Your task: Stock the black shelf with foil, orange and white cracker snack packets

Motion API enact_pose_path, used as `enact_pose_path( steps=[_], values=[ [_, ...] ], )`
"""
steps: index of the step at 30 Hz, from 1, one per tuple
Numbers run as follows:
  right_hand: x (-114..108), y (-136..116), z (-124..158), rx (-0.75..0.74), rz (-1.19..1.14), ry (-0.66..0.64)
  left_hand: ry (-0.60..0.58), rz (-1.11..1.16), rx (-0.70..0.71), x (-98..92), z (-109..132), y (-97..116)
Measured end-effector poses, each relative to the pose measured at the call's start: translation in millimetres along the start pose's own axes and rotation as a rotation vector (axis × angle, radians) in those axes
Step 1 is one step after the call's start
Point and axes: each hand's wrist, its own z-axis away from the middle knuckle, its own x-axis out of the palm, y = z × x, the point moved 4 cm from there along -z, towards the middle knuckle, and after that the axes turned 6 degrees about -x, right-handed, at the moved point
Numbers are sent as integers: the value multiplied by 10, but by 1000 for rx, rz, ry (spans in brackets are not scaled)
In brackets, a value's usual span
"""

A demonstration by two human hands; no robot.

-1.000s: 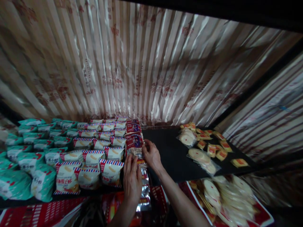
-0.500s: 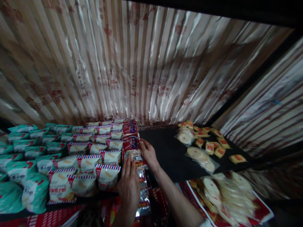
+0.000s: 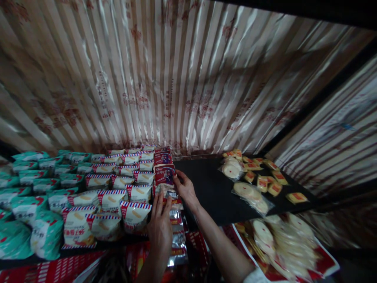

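Observation:
Dark red snack packets (image 3: pixel 163 175) lie in a column on the black shelf, beside the striped bags. My left hand (image 3: pixel 160 222) rests at the near end of the red packet, its fingers stretched out and pointing away from me. Along that packet's right edge, my right hand (image 3: pixel 186 192) touches it with fingers extended. Neither hand is wrapped round anything that I can see. Below the fingers hangs a strip of silver-and-red packets (image 3: pixel 177 236), partly hidden by my left hand. White bags with red-and-blue striped tops (image 3: pixel 136 215) stand just left of my left hand.
Rows of teal bags (image 3: pixel 47 236) fill the shelf's left side. On the right of the black shelf (image 3: pixel 206 184) lie small yellow packets (image 3: pixel 275 188) and clear bags of pale round discs (image 3: pixel 250 196). A larger open bag (image 3: pixel 287 247) sits lower right. Striped, shiny sheeting (image 3: pixel 165 78) hangs behind.
The view has shifted slightly. Both hands stay at the red packet, with the left hand's fingers a little more spread and the right hand slightly higher along the edge.

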Motion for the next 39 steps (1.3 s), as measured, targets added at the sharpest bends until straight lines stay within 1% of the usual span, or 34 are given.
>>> enact_pose_path(
  steps=[3,8,12,14,17,19,21,23,25,27,29,32,35,39],
  values=[
    [5,-23,15,10,5,-13,11,20,-24,28,6,-16],
    [0,-2,22,-25,31,20,4,22,8,45,-9,-16],
    [7,58,25,-37,68,49,57,-23,-59,2,-17,26],
    [13,67,30,-58,96,58,65,-40,-83,-12,-20,57],
    [-1,15,40,-134,194,101,53,-54,-108,-19,-30,80],
    [-19,-68,45,-212,288,140,52,-58,-115,-26,-34,80],
    [-21,-173,39,-297,371,143,61,-56,-118,-38,-33,70],
    [14,-283,13,-377,428,83,57,-54,-107,-41,-27,60],
    [85,-378,-28,-435,471,-30,40,-59,-91,-33,-20,53],
    [172,-448,-75,-458,522,-146,24,-69,-85,-24,-17,52],
    [256,-499,-116,-469,587,-237,22,-75,-101,-23,-20,56],
    [355,-543,-159,-480,665,-337,21,-59,-139,-34,-29,73],
    [422,-555,-189,-482,695,-426,22,-32,-163,-48,-34,87],
    [456,-548,-229,-462,706,-471,23,-45,-159,-41,-25,85]
  ],
)
